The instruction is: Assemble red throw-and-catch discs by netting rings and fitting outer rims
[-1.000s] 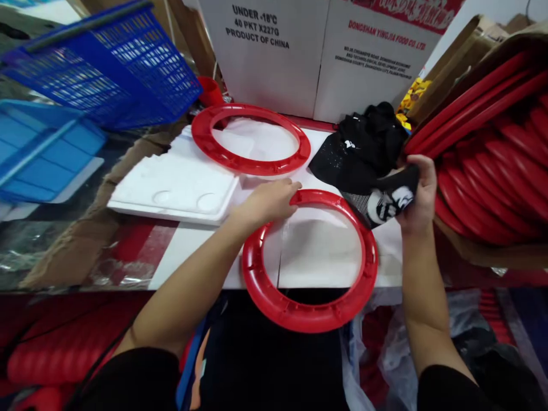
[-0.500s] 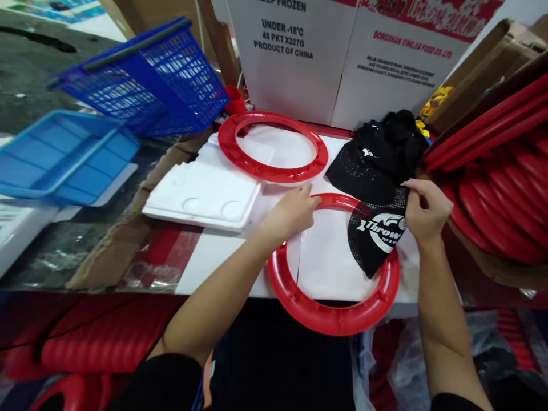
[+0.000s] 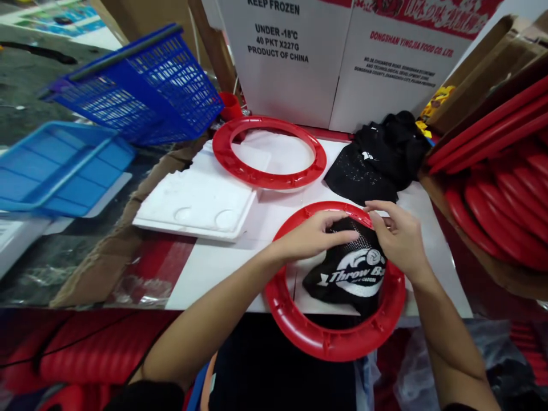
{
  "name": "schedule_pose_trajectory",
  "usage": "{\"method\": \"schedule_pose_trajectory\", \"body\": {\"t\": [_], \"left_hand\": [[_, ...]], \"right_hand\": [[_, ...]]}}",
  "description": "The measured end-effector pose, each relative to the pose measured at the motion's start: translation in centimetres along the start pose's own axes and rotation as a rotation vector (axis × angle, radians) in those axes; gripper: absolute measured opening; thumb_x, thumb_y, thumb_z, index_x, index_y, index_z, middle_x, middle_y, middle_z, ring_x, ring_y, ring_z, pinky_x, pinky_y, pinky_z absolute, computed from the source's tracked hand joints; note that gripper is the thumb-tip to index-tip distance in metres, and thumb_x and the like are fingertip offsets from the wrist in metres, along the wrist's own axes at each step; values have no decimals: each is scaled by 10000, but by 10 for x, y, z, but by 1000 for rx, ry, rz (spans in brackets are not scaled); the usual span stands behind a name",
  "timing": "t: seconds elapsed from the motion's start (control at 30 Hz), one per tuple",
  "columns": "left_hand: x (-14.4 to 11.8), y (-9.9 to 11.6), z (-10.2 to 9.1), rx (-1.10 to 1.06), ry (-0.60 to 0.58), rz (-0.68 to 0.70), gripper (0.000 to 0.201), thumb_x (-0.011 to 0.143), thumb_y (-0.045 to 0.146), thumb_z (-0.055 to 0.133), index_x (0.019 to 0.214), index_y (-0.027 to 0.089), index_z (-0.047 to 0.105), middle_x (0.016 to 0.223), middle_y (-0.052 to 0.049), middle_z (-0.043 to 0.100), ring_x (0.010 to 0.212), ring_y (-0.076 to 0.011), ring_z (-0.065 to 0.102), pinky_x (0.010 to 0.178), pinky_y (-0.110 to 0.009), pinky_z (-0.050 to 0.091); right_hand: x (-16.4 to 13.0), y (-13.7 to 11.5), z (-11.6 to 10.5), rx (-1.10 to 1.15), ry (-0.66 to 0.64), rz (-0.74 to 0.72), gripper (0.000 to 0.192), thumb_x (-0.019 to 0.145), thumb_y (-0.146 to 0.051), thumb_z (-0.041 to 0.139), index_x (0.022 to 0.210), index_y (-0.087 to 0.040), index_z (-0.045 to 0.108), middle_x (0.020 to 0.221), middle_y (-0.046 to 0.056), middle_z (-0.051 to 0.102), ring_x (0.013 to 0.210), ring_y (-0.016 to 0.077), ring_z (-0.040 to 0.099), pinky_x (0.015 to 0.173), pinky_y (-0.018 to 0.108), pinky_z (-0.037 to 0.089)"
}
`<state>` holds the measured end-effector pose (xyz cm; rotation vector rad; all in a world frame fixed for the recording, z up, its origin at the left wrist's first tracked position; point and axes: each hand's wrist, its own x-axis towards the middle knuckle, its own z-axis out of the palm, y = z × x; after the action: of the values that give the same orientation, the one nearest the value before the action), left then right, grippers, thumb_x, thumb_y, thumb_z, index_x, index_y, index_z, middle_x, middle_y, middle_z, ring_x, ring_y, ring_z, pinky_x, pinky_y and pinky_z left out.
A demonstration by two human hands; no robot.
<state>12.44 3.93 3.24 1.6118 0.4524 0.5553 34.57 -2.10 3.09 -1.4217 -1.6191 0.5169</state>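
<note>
A black mesh cloth (image 3: 357,274) with a white round "Throw Ba…" print lies across the opening of the nearer red plastic ring (image 3: 338,345). My left hand (image 3: 319,233) grips the cloth's upper left edge, its thumb over the mesh and its fingers close to the ring's far rim. On the right of the same edge, my right hand (image 3: 398,237) pinches the cloth between thumb and fingers at the rim. The ring lies partly over the table's front edge. My hands cover part of its far side.
A second red ring (image 3: 222,151) rests partly on a white foam slab (image 3: 192,197). Behind lies a pile of black cloths (image 3: 387,154). Red rings (image 3: 505,211) fill a carton at right. A blue basket (image 3: 158,85) and blue tray (image 3: 64,171) stand left.
The black cloth has moved left and spread over the near ring's opening. My left hand has shifted from the ring's rim to the cloth; my right hand has moved left with it.
</note>
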Motion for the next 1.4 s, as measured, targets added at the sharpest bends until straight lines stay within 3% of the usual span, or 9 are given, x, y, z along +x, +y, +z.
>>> {"method": "schedule_pose_trajectory", "body": {"t": [0.23, 0.43, 0.57, 0.67, 0.77, 0.87, 0.97, 1.13, 1.4], "left_hand": [[-10, -18, -29, 600, -60, -210, 159, 948, 279, 663, 1058, 173, 706, 1036, -74, 756, 959, -234, 695, 864, -365, 528], [-14, -9, -20, 643, -282, -117, 203, 770, 35, 529, 866, 198, 600, 895, -16, 670, 868, -186, 628, 807, -313, 477], [-9, -8, -13, 412, -73, -189, 214, 693, 43, 478, 822, 210, 504, 789, 22, 557, 751, -156, 524, 691, -287, 423], [-3, -15, -5, 354, 207, -216, 141, 783, 96, 465, 859, 212, 492, 836, 16, 556, 792, -161, 509, 715, -300, 410], [1, -19, 5, 387, 302, -224, 120, 919, 212, 509, 803, 206, 477, 794, 17, 542, 776, -159, 504, 709, -307, 391], [0, -18, 8, 473, 257, -207, 313, 1009, 371, 580, 767, 198, 485, 744, 24, 545, 727, -146, 510, 671, -296, 377], [0, -18, 1, 717, 215, -100, 303, 1056, 399, 583, 838, 188, 564, 765, 9, 599, 718, -155, 539, 674, -304, 387], [14, -29, -17, 1181, 129, 123, 195, 1059, 329, 594, 1068, 161, 692, 1225, -137, 698, 1146, -301, 621, 962, -435, 460], [-10, -18, -46, 1045, -21, -103, 211, 1020, 336, 614, 898, 180, 688, 961, -64, 706, 903, -219, 652, 808, -355, 461]], "right_hand": [[3, 12, -15, -42, -755, 192, 268, 1038, -401, 626, 1245, -242, 689, 831, -20, 738, 685, 145, 663, 631, 272, 508], [-2, 0, -12, -213, -801, 14, 299, 1059, -404, 604, 1278, -218, 685, 1037, 49, 729, 967, 202, 666, 852, 333, 496], [-3, -12, -16, -181, -952, 66, 492, 955, -636, 703, 1233, -230, 689, 1156, 63, 728, 1045, 238, 664, 878, 346, 492], [-5, -19, -10, -223, -886, 110, 563, 892, -695, 746, 1219, -243, 667, 1135, 60, 740, 984, 241, 677, 794, 332, 474], [-10, -22, -1, -366, -721, 63, 428, 943, -616, 726, 1111, -231, 647, 1058, 65, 752, 903, 242, 683, 719, 323, 417], [-13, -18, 3, -449, -627, 2, 193, 1074, -383, 556, 1005, -220, 631, 962, 59, 751, 828, 218, 682, 691, 319, 379], [-9, -11, -1, -499, -582, 35, 218, 1089, -299, 482, 953, -224, 635, 888, 43, 741, 757, 197, 665, 668, 315, 372], [4, 6, 2, -624, -564, 74, 246, 1077, -276, 469, 1052, -230, 710, 999, 70, 791, 850, 241, 710, 694, 338, 395], [5, 20, 22, -279, -544, -69, 215, 1055, -246, 546, 1152, -246, 737, 1165, 50, 794, 1055, 231, 729, 904, 378, 522]]}}
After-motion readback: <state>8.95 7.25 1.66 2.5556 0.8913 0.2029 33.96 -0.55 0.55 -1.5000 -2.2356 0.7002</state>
